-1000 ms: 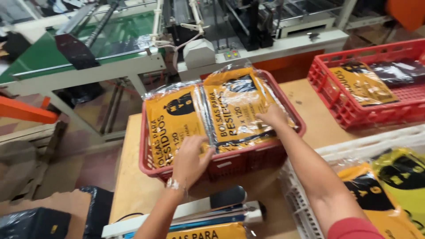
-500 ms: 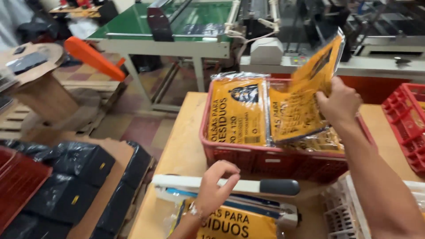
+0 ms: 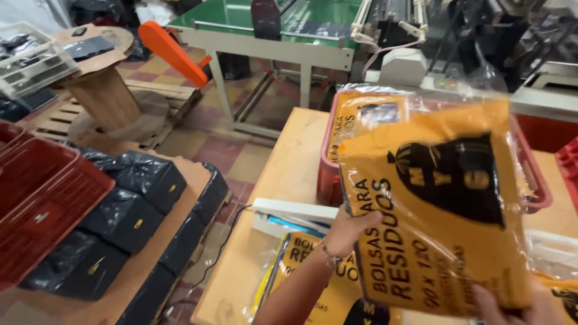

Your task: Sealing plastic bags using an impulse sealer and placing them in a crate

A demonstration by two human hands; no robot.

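I hold a flat yellow plastic packet of bags (image 3: 439, 204) with a black bag picture up in front of me, above the wooden table (image 3: 289, 162). My left hand (image 3: 352, 232) grips its left edge. My right hand (image 3: 512, 307) grips its lower right corner at the frame's bottom edge. Behind the packet stands a red plastic crate (image 3: 328, 174) with another yellow packet (image 3: 367, 111) in it. A further yellow packet (image 3: 301, 271) lies on the table under my left forearm, next to a white and blue bag sealer (image 3: 289, 216).
At the left, black wrapped bundles (image 3: 132, 198) sit on a low wooden platform beside a red crate (image 3: 42, 204). A green conveyor machine (image 3: 289, 24) with an orange arm (image 3: 171, 51) stands behind. A wooden spool (image 3: 102, 84) and pallet are at far left.
My view swung left. My right hand lifted the yellow packet out of the red crate and brought it close; my left hand left the sealer and took the packet's left edge.
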